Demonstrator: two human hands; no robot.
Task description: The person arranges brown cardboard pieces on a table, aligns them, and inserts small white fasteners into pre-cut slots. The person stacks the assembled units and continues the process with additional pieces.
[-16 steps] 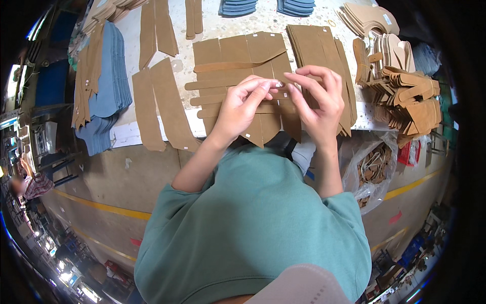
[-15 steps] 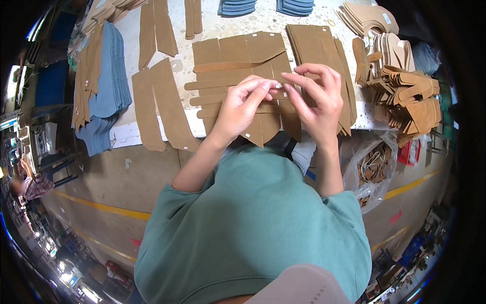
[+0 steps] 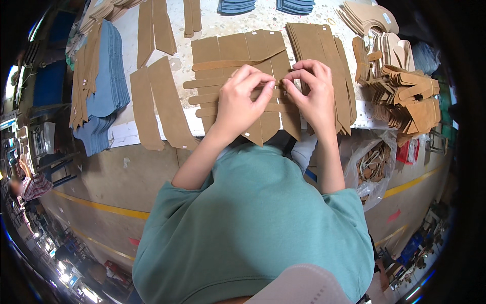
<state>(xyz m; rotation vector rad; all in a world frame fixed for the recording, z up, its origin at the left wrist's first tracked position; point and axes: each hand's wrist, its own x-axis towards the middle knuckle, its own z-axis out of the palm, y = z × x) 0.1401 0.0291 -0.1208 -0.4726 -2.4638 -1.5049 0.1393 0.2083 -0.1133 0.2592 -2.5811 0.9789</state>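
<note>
Two bare hands work close together in the head view, over a row of brown panels (image 3: pixel 233 48) laid flat on the counter (image 3: pixel 273 21). At the left hand (image 3: pixel 240 101), thumb and index fingertip are drawn narrowly together; whether something small sits between them, I cannot tell. At the right hand (image 3: pixel 315 91), just beside it, the fingers are curled and the thumb comes near the index fingertip in a small gap; again, I cannot tell if it holds anything. Straight brown strips (image 3: pixel 203 100) lie across the panels beneath the hands, their rounded ends poking out to the left of the left hand. Just beyond that hand lies a lighter brown strip (image 3: pixel 223 65), its right end lifting in a curve. Small white tabs (image 3: pixel 272 33) mark panel edges past the hands. Immediately right of the right hand is a stack of brown pieces (image 3: pixel 311 43); farther right, a pile of orange-brown pieces (image 3: pixel 412 96). Left of the left hand lie two long brown pieces (image 3: pixel 169 96), then a blue stack (image 3: pixel 109 71). Nearer the body, right of the right forearm, hangs a clear plastic bag (image 3: pixel 354 169) with brown scraps (image 3: pixel 373 162).
</note>
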